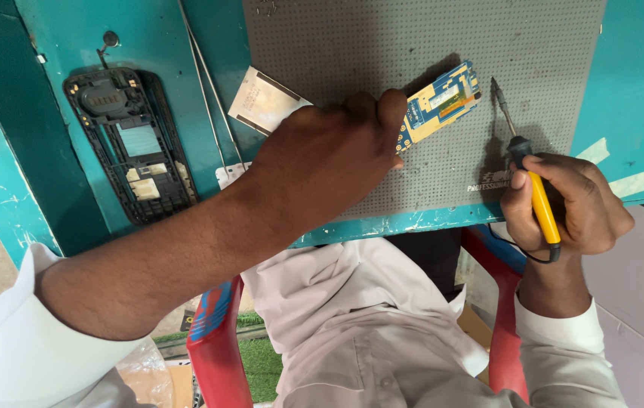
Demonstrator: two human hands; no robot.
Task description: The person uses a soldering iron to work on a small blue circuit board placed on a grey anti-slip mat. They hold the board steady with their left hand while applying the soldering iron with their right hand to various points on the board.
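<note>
head view: the left hand [329, 155] reaches across the teal painted desk [156, 45] onto the grey dotted work mat [412, 38], its fingertips closed on the near end of a small blue and gold circuit board [440, 102]. the board lies tilted on the mat, roughly at the mat's middle, its far end pointing toward the desk's far right corner. the right hand [567, 204] sits at the mat's near right corner, fingers wrapped tight around the yellow handle of a soldering iron with a black collar and thin metal tip [522, 151]. the tip points away from the person and stands just beside the board's far end, not touching it. a flat square metal shield plate [261, 98] lies at the mat's left edge, partly under the left hand. a black plastic phone frame [129, 140] rests on the desk's left part, well apart from the board.
</note>
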